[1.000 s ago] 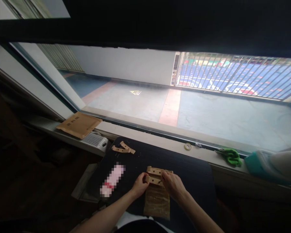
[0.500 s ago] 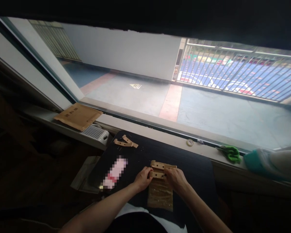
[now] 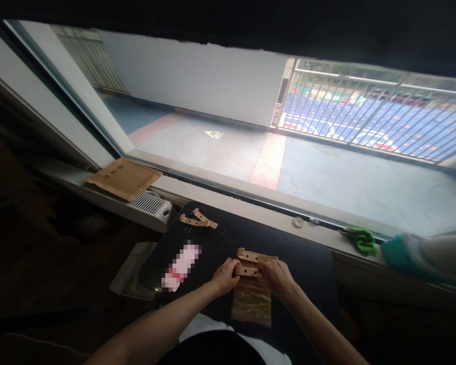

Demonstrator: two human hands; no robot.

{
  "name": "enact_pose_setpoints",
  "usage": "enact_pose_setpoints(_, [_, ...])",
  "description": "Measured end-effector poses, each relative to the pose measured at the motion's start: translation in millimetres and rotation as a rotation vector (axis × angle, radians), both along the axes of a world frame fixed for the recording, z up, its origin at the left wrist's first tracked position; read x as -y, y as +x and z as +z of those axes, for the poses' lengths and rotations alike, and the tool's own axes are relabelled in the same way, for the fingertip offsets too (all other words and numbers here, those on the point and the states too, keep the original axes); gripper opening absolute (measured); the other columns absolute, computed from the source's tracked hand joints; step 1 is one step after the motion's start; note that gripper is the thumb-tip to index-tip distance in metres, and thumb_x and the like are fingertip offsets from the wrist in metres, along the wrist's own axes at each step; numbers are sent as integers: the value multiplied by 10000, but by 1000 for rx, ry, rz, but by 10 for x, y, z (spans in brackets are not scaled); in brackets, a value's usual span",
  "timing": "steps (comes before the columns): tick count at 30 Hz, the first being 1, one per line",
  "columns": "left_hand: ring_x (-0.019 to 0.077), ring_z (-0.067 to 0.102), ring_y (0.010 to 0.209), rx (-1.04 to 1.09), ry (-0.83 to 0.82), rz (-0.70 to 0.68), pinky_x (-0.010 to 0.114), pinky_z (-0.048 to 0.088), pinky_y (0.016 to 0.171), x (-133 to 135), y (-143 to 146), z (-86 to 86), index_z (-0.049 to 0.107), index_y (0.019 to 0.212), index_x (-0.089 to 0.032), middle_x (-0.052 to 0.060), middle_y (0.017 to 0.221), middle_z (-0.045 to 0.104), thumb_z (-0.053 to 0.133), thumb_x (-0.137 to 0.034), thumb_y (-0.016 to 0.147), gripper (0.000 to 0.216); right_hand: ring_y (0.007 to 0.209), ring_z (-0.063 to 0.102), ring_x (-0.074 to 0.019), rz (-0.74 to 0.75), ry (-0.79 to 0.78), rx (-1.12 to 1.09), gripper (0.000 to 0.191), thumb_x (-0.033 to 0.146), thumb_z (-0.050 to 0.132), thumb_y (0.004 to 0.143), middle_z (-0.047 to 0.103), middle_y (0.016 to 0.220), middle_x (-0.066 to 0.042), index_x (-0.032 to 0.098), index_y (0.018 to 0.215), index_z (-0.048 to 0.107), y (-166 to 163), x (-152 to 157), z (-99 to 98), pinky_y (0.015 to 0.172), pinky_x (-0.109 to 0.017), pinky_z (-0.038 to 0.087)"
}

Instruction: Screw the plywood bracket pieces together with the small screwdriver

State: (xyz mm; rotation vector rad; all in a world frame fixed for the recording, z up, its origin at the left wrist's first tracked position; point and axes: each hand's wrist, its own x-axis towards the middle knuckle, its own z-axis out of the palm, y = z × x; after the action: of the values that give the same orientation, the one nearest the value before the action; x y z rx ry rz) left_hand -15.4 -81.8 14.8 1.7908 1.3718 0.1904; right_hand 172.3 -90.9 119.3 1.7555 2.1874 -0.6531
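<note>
Both my hands meet over a small black table (image 3: pixel 311 268). My left hand (image 3: pixel 224 276) is closed, pinching the left end of a short wooden strip with holes (image 3: pixel 247 271). My right hand (image 3: pixel 275 279) is closed on the strip's right end. A second wooden strip (image 3: pixel 256 256) lies just behind it. Under my hands lies a tan perforated sheet (image 3: pixel 251 304). Two more wooden pieces (image 3: pixel 197 220) rest crossed at the table's far left corner. A pink and red object, blurred out (image 3: pixel 182 266), lies left of my left hand.
A window sill runs behind the table with a roll of tape (image 3: pixel 298 222), a green cloth (image 3: pixel 359 239) and a teal bundle (image 3: pixel 421 256). A cardboard envelope (image 3: pixel 123 177) sits on a white heater (image 3: pixel 152 205) at the left. The floor at left is dark.
The view has tilted down and shifted slightly. My hands stay on the same wooden strip, with barely any movement over the tan sheet.
</note>
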Motion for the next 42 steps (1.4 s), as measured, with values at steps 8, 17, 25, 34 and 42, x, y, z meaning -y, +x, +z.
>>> enact_pose_setpoints(8, [204, 592, 911, -26, 21, -78, 276, 459, 821, -78, -72, 31, 603, 1023, -216, 27, 1004, 580, 604, -191, 675, 349, 876, 640, -162, -39, -2, 58, 160, 235, 513, 914, 681, 934, -40, 148, 933, 645, -95, 85, 17, 795, -348, 496])
enact_pose_setpoints(17, [196, 590, 955, -93, 53, -69, 268, 453, 859, -51, 15, -52, 627, 988, -225, 31, 993, 578, 536, -171, 745, 265, 903, 617, -167, -27, -66, 118, 214, 318, 540, 904, 637, 1021, -45, 157, 1026, 611, -96, 68, -45, 803, -375, 506])
enact_pose_setpoints(25, [187, 583, 985, -130, 71, -77, 253, 452, 872, -22, 16, -25, 604, 1035, -240, 26, 1010, 572, 546, -174, 745, 303, 937, 606, -180, 41, -82, 147, 249, 323, 543, 901, 617, 1078, -56, 161, 1084, 590, -87, 21, 21, 811, -389, 504])
enact_pose_setpoints(34, [189, 583, 975, -132, 90, -76, 265, 457, 861, -22, -9, -10, 604, 1008, -227, 27, 1013, 578, 548, -176, 742, 277, 944, 602, -186, 117, -119, 171, 287, 326, 546, 899, 597, 1121, -67, 161, 1133, 568, -214, -23, 100, 803, -390, 509])
enact_pose_setpoints(42, [189, 591, 977, -127, 121, -70, 260, 459, 851, -21, -2, -35, 607, 1003, -226, 25, 1007, 592, 554, -171, 737, 276, 944, 601, -180, 97, -124, 211, 262, 325, 537, 904, 600, 1120, -63, 175, 1115, 579, -142, -21, 22, 806, -381, 508])
